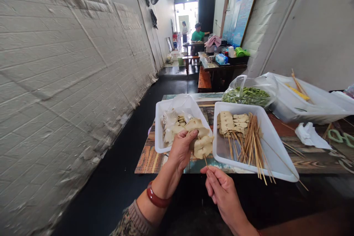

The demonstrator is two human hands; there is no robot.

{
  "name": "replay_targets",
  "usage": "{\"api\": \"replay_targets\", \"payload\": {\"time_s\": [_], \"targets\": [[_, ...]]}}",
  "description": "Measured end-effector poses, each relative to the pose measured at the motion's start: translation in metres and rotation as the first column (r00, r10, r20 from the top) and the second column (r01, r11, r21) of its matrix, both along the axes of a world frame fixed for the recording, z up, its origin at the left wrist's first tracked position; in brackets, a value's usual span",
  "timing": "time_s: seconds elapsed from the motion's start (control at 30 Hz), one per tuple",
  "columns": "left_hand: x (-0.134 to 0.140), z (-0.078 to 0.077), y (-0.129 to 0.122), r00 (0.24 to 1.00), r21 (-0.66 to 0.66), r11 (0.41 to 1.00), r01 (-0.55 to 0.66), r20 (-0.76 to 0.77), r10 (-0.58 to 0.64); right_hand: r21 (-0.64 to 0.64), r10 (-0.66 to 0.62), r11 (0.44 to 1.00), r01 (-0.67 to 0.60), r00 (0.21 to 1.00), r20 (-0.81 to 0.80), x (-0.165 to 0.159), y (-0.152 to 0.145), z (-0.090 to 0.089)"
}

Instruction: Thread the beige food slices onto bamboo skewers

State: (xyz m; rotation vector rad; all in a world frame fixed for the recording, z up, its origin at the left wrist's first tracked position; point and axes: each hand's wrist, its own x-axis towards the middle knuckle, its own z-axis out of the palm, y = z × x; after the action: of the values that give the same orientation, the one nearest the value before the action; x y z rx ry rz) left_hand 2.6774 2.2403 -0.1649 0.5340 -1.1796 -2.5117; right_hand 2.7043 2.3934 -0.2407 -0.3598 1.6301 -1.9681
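Note:
My left hand (pixel 182 147) pinches pale, flat food slices (pixel 203 146) that are threaded on a thin wooden skewer (pixel 206 161). Below them, the fingers of my right hand (pixel 219 186) are closed round the lower end of that skewer. Behind my left hand stands a white tray (pixel 158 129) with a clear plastic bag (pixel 177 114) and more pale slices in it. To the right, a second white tray (pixel 276 162) holds finished-looking skewers of folded slices (pixel 232 121) and a loose bundle of bare bamboo skewers (pixel 253 143).
A bag of green vegetables (pixel 247 96) and a larger white bin (pixel 312 99) stand behind the right tray. Crumpled tissue (pixel 311 136) and green-handled scissors (pixel 340 137) lie at the right. A wall (pixel 69 81) runs along the left. Two people are farther back.

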Motion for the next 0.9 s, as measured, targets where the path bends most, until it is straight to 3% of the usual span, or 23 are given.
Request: {"api": "replay_targets", "payload": {"time_s": [0.43,0.9], "targets": [[-0.009,0.011,-0.016,0.999,-0.057,0.998,-0.023,-0.041,0.02,0.002,0.002,1.0,-0.002,1.0,0.002,0.0,0.0,0.002],[-0.011,0.008,-0.011,0.999,-0.1,0.994,0.033,0.017,-0.032,0.001,0.001,1.0,-0.001,1.0,0.009,0.001,0.001,0.0]]}}
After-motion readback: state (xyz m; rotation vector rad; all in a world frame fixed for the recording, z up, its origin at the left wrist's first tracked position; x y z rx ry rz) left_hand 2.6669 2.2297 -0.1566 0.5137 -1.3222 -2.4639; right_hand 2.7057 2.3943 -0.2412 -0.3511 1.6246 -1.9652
